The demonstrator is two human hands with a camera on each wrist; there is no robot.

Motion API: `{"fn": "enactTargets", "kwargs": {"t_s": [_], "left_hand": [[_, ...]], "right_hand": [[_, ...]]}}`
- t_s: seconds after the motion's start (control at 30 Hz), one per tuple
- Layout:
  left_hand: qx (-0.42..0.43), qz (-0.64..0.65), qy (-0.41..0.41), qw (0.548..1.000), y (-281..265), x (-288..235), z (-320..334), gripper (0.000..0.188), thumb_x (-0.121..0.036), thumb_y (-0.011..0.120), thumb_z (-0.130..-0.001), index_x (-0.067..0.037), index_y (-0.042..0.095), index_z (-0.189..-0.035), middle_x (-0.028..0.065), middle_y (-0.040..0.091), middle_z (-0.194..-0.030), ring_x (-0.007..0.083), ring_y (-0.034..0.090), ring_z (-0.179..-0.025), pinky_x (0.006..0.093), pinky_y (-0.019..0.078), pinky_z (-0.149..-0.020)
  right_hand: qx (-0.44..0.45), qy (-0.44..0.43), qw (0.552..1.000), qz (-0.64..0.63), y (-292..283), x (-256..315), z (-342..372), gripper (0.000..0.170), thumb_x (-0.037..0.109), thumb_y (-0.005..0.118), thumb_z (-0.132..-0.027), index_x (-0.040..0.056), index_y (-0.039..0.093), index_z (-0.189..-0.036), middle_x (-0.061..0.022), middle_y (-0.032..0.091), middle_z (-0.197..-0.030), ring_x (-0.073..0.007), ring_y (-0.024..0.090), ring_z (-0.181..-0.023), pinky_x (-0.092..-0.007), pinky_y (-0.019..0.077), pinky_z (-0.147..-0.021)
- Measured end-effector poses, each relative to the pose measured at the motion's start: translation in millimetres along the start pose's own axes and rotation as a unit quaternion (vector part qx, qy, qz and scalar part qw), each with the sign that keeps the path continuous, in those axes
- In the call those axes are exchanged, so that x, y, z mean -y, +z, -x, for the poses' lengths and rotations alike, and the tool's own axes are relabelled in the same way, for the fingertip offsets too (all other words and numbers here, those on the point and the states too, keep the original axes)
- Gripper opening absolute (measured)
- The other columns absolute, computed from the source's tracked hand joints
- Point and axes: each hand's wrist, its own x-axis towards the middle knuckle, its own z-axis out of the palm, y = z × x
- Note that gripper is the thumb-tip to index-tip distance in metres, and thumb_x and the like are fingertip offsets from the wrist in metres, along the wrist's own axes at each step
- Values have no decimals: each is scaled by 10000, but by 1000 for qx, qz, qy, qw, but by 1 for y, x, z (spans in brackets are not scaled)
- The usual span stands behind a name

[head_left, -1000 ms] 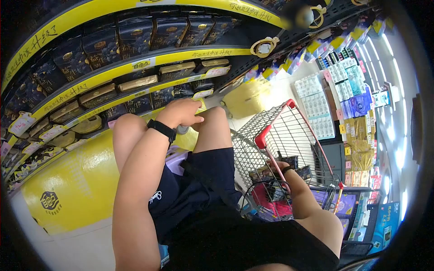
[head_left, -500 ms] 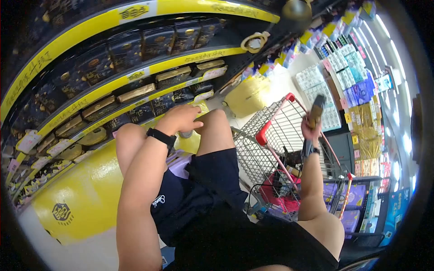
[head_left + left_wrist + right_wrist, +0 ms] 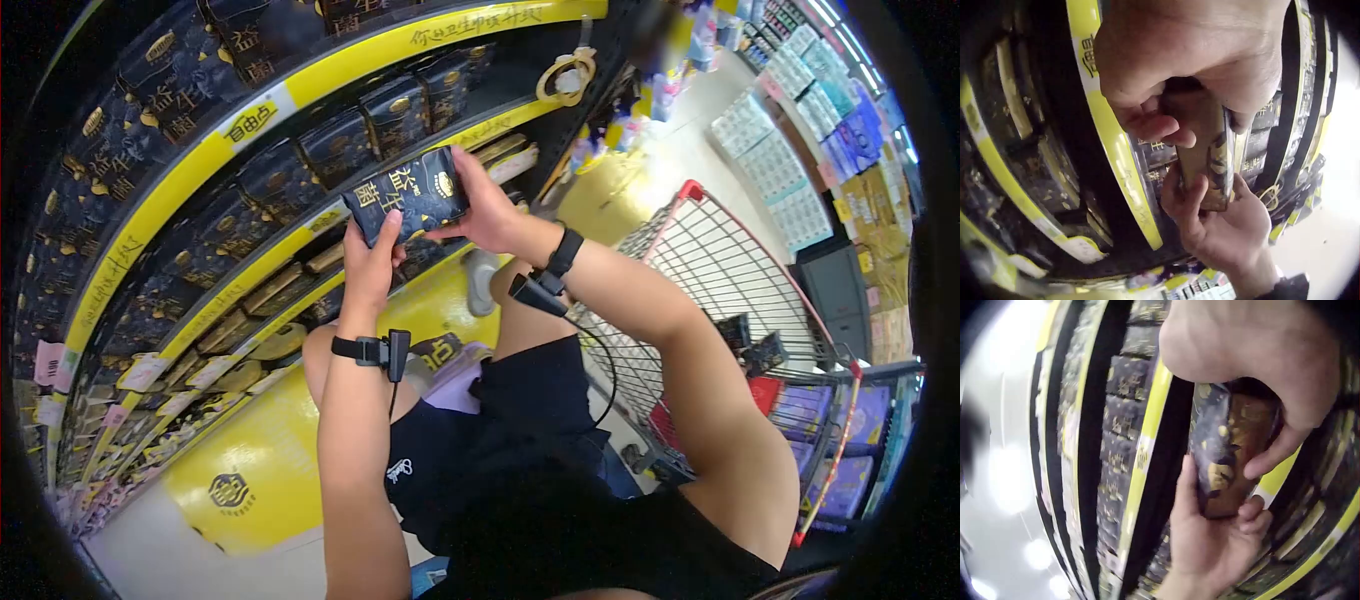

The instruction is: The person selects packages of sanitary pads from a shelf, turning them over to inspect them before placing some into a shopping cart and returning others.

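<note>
A dark blue pack of sanitary pads (image 3: 408,195) with gold lettering is held up between both hands, before the shelves. At its near left end my left hand (image 3: 370,268) grips it, with the thumb across the printed face. The right hand (image 3: 490,205) holds the opposite end, with fingers around the edge. The left wrist view shows the pack's brown-gold side (image 3: 1200,156), gripped from both ends. Seen from the right wrist, the dark printed face (image 3: 1211,431) and gold side stand between the two hands.
Stocked shelves with yellow edge strips (image 3: 250,120) curve along the left. A wire shopping cart (image 3: 740,250) with a red handle stands at my right, with dark packs (image 3: 765,350) inside. Beyond the cart are stacked goods (image 3: 775,170). A yellow printed panel (image 3: 270,470) runs below the shelves.
The right hand has lifted the pack out of the cart and brought it left to the shelves. My left hand has risen from beside the knee and taken hold of its other end.
</note>
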Motion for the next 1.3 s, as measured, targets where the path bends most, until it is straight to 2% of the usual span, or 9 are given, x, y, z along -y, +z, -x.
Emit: {"fn": "enactTargets", "kwargs": {"t_s": [0.13, 0.27, 0.5, 0.63, 0.73, 0.87, 1.13, 1.2, 1.3], "left_hand": [[-14, -179, 126, 976, -10, -3, 14, 633, -175, 815, -884, 19, 484, -1387, 123, 639, -1243, 192, 603, -1134, 337, 456, -1035], [-1, -244, 159, 957, -23, 13, 14, 756, -84, 799, -865, -21, 388, -1496, 153, 502, -1436, 257, 513, -1300, 384, 424, -1108], [12, 43, 109, 993, -14, 12, -3, 647, -258, 669, -1014, -60, 319, -1520, 127, 442, -1492, 266, 466, -1367, 438, 418, -1132], [18, 74, 72, 995, -1, 20, -6, 531, -285, 643, -1028, -72, 445, -1472, 97, 549, -1424, 239, 527, -1311, 457, 399, -1138], [34, 117, 82, 989, 5, 11, -6, 560, -239, 627, -1032, -39, 401, -1503, 103, 546, -1420, 224, 528, -1311, 411, 421, -1116], [20, 179, 81, 980, 8, 4, -8, 491, -318, 608, -1042, -23, 479, -1413, 95, 590, -1356, 210, 582, -1241, 415, 464, -1074], [10, 26, 133, 991, -4, 8, -10, 479, -406, 493, -1094, -26, 506, -1384, 101, 630, -1297, 208, 629, -1167, 354, 501, -1004], [-23, -93, 190, 977, -8, 15, -13, 500, -417, 488, -1094, -36, 493, -1418, 99, 602, -1348, 212, 600, -1224, 369, 484, -1038], [49, 91, 144, 984, -9, 22, -9, 597, -468, 446, -1099, -8, 433, -1479, 103, 504, -1447, 206, 528, -1291, 374, 394, -1130]], "right_hand": [[80, 93, 992, 28, -18, 3, -16, 652, 677, 466, -993, 213, 457, -1451, -63, 547, -1431, -244, 559, -1278, -530, 551, -936], [153, 137, 969, 139, -44, -12, -18, 667, 616, 520, -1009, 134, 467, -1466, -79, 557, -1373, -238, 599, -1129, -392, 569, -886], [137, -59, 958, 244, -37, -8, -14, 651, 431, 710, -953, 42, 462, -1413, -140, 522, -1373, -210, 537, -1215, -345, 498, -963], [105, -340, 783, 510, -46, -30, -18, 912, 364, 859, -804, -6, 365, -1475, -194, 498, -1375, -260, 466, -1315, -377, 386, -1117], [104, -366, 802, 461, -45, -37, -22, 868, 353, 818, -867, -4, 342, -1498, -189, 489, -1404, -244, 474, -1312, -382, 416, -1094], [147, -76, 960, 228, -38, -10, -16, 633, 271, 694, -993, -32, 400, -1465, -136, 551, -1376, -167, 548, -1217, -334, 463, -1038], [229, -110, 941, 222, -39, -14, -14, 658, 80, 783, -892, -5, 388, -1412, -117, 598, -1311, -147, 565, -1202, -331, 460, -1051], [180, -219, 902, 324, -41, -21, -17, 661, 146, 816, -856, -4, 409, -1355, -152, 597, -1262, -196, 592, -1134, -351, 494, -974], [151, -359, 795, 465, -50, -21, -24, 690, 144, 800, -828, 28, 387, -1368, -156, 540, -1307, -273, 531, -1204, -375, 435, -1032]]}}
